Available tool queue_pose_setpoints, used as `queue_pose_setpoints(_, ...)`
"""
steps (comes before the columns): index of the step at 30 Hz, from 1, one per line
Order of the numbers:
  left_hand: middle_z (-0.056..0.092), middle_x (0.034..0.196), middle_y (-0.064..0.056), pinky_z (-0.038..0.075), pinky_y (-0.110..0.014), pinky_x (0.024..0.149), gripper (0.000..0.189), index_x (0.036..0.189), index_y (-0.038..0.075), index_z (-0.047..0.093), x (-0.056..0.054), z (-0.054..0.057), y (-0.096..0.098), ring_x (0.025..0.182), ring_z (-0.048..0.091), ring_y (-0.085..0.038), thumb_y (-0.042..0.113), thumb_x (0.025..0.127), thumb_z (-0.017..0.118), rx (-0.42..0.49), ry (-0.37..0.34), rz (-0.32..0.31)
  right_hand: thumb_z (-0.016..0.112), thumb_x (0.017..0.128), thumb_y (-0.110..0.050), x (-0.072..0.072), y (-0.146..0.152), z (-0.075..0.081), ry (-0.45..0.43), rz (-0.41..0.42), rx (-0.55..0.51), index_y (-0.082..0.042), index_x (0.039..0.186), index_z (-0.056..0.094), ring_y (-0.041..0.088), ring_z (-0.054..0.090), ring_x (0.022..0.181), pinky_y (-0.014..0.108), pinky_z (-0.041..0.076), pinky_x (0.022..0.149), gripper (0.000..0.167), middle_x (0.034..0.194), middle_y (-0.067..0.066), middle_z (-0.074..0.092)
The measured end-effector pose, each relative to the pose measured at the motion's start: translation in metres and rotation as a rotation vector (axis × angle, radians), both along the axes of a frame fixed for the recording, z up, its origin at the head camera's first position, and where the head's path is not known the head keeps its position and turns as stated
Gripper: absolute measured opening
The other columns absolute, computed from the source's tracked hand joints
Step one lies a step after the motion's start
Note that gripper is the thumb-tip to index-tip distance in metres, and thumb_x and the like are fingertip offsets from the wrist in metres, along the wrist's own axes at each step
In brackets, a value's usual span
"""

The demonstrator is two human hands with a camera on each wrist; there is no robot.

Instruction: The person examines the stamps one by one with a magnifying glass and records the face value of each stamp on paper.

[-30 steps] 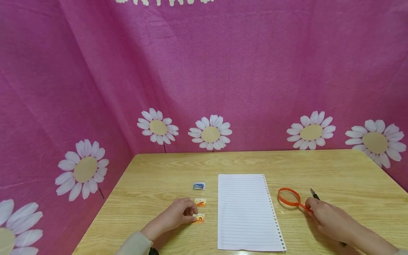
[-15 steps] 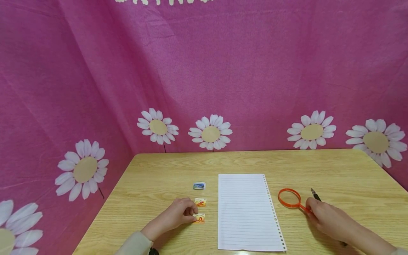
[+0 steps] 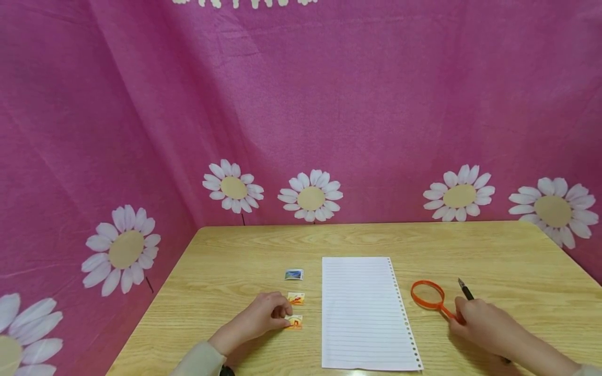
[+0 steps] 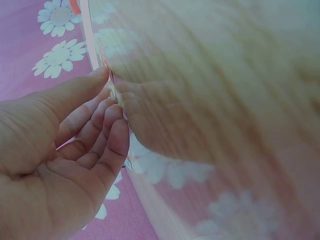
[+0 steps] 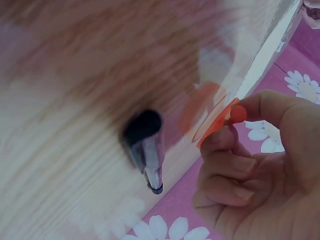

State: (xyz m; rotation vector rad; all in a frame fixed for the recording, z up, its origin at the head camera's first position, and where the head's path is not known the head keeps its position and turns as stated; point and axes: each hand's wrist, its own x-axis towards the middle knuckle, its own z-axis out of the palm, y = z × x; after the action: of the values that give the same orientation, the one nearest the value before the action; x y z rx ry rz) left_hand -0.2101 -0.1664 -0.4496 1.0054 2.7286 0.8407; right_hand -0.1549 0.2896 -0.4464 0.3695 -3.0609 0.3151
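My left hand rests at the left of the paper, fingers bent loosely. Its thumb touches the left edge of the nearest yellow-orange postage stamp, which lies flat in the head view. Above it lie a second yellow-orange stamp and a blue stamp, in one column. On the right, my right hand pinches the handle of an orange magnifying glass between thumb and finger. A black pen with a silver tip lies under that hand, its middle hidden; its near end shows in the right wrist view.
A lined sheet of paper with punched holes down its right side lies between the hands. The wooden table meets a pink cloth with daisies at its back and left.
My right hand has shifted slightly down and turned the magnifying glass a little, so its handle slants more steeply. The left hand and stamps look unchanged.
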Motion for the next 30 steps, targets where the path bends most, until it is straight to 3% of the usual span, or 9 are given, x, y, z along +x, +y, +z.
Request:
queue_pose_setpoints(12, 0.06, 0.078, 0.0, 0.044, -0.014, 0.064, 0.011, 0.089, 0.008, 0.067, 0.0, -0.001, -0.002, 0.07, 0.048, 0.002, 0.009, 0.083, 0.076, 0.0, 0.002, -0.009, 0.067, 0.081, -0.021, 0.003, -0.014, -0.007, -0.113, -0.033, -0.042, -0.015, 0.066, 0.049, 0.007, 0.036, 0.053, 0.023, 0.029, 0.051, 0.024, 0.06, -0.006, 0.043)
queue_pose_setpoints(22, 0.06, 0.079, -0.001, 0.045, -0.015, 0.065, 0.012, 0.089, 0.008, 0.066, 0.0, -0.002, -0.001, 0.071, 0.05, 0.001, 0.01, 0.083, 0.076, 0.003, 0.0, -0.015, 0.07, 0.083, -0.022, 0.005, -0.014, -0.014, -0.136, -0.021, -0.096, -0.016, 0.064, 0.048, 0.004, 0.031, 0.051, 0.021, 0.027, 0.051, 0.03, 0.057, -0.007, 0.042)
queue_pose_setpoints(30, 0.06, 0.078, -0.001, 0.045, -0.015, 0.063, 0.011, 0.089, 0.007, 0.067, 0.001, -0.002, -0.002, 0.07, 0.05, 0.001, 0.009, 0.083, 0.076, 0.024, -0.005, -0.025, 0.069, 0.087, -0.024, 0.006, -0.008, -0.018, -0.125, 0.051, -0.143, -0.016, 0.065, 0.047, 0.001, 0.028, 0.05, 0.02, 0.025, 0.05, 0.032, 0.057, -0.009, 0.038)
